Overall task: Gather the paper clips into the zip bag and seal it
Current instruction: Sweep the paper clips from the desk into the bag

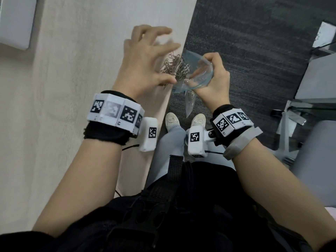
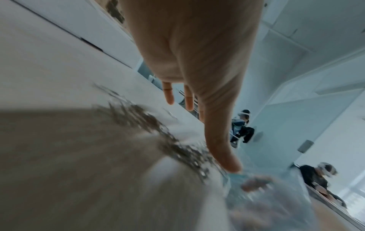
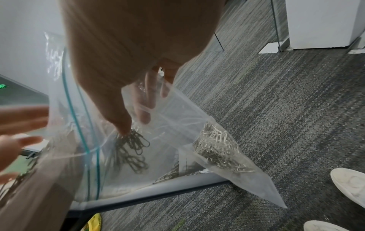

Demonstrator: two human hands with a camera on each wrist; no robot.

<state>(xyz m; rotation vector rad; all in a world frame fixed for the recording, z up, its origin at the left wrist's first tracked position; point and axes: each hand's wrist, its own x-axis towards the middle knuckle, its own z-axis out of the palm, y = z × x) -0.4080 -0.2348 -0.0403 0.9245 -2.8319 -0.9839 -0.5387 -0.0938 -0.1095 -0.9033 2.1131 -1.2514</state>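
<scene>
Desk (image 1: 76, 73) space on the left is taken by pale wood, above which the left hand (image 1: 145, 59) is spread, fingers loose and nothing grasped. A heap of paper clips (image 1: 174, 67) is seen at the desk edge, apparently just beside the bag mouth, though blur hides contact. Beyond the edge, the clear zip bag (image 3: 177, 140) is gripped at its open rim by the right hand (image 1: 212, 79); more clips are already gathered inside, above grey carpet (image 1: 254, 51).

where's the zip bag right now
In the head view the zip bag hangs just off the table edge, held open by the right hand, beside the paper clips.
</scene>
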